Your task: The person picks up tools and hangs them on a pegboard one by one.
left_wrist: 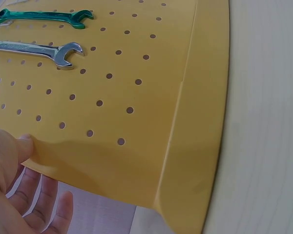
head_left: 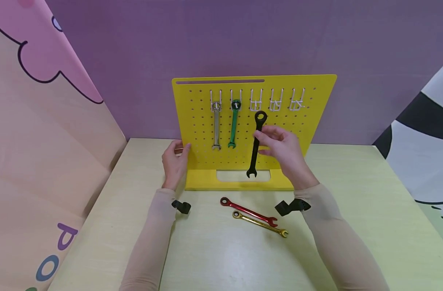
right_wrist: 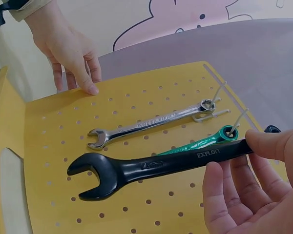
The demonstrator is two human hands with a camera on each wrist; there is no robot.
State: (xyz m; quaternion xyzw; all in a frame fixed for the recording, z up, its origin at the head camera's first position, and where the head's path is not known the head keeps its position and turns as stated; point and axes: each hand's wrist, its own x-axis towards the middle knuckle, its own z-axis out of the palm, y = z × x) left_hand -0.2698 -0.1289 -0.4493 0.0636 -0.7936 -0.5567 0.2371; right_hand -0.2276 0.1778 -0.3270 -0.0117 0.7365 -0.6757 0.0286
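My right hand (head_left: 287,152) pinches a black combination wrench (head_left: 255,151) between thumb and fingers, ring end up and open end down, in front of the yellow pegboard (head_left: 203,178). In the right wrist view the black wrench's open jaw is in full view, with its ring end mostly hidden. My left hand (head_left: 175,163) holds the board's left edge, thumb on the front face and fingers behind. A silver wrench (head_left: 216,129) and a green wrench (head_left: 234,127) hang by their ring ends from white hooks on the board.
To the right of the green wrench, several white hooks (head_left: 256,100) carry nothing. A red wrench (head_left: 248,211) and a gold wrench (head_left: 259,223) lie on the pale table (head_left: 214,258) before the board. A purple backdrop (head_left: 243,36) stands behind.
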